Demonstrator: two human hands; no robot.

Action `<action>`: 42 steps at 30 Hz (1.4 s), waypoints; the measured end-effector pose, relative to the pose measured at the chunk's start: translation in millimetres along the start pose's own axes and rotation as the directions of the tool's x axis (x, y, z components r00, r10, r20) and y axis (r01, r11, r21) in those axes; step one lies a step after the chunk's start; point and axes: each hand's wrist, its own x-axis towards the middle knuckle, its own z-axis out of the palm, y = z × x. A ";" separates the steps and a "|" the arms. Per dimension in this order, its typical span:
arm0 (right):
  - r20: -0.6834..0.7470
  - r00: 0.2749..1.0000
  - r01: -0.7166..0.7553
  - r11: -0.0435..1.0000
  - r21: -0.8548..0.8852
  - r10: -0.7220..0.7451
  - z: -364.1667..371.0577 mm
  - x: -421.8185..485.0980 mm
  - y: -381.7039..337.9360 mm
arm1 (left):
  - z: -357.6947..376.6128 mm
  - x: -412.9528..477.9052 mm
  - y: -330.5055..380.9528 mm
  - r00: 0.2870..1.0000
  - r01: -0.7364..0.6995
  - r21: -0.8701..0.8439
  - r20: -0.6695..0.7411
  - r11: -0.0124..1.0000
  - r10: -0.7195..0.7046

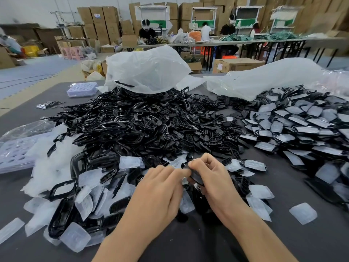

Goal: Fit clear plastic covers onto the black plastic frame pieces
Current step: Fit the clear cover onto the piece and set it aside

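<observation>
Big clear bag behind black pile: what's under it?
Black frame pieces run under the bag at its front edge; one black strip shows through it. Anything deeper is covered.

The black frame piece is mostly covered by the fingers of the right hand gripping it. Whether anything is fitted to it, and whether the left hand grips or only touches it, cannot be determined. The bottom edge cuts off both forearms, and the left edge cuts off the purple tray.
</observation>
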 end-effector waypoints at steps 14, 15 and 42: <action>-0.033 0.995 0.094 0.987 -0.128 -0.099 -4.8 -0.6 -3.9 | -2.6 -2.1 3.6 0.998 -0.015 -0.071 0.058 0.997 0.019; -0.027 0.995 0.095 0.987 -0.129 -0.100 -4.1 -1.4 -3.8 | -2.4 -1.1 0.2 0.997 -0.030 -0.016 0.068 0.999 0.031; 0.235 0.955 0.293 0.709 -0.641 -0.182 -12.2 -6.6 1.0 | 5.5 0.3 -17.0 0.898 0.390 -0.466 0.005 0.794 -0.439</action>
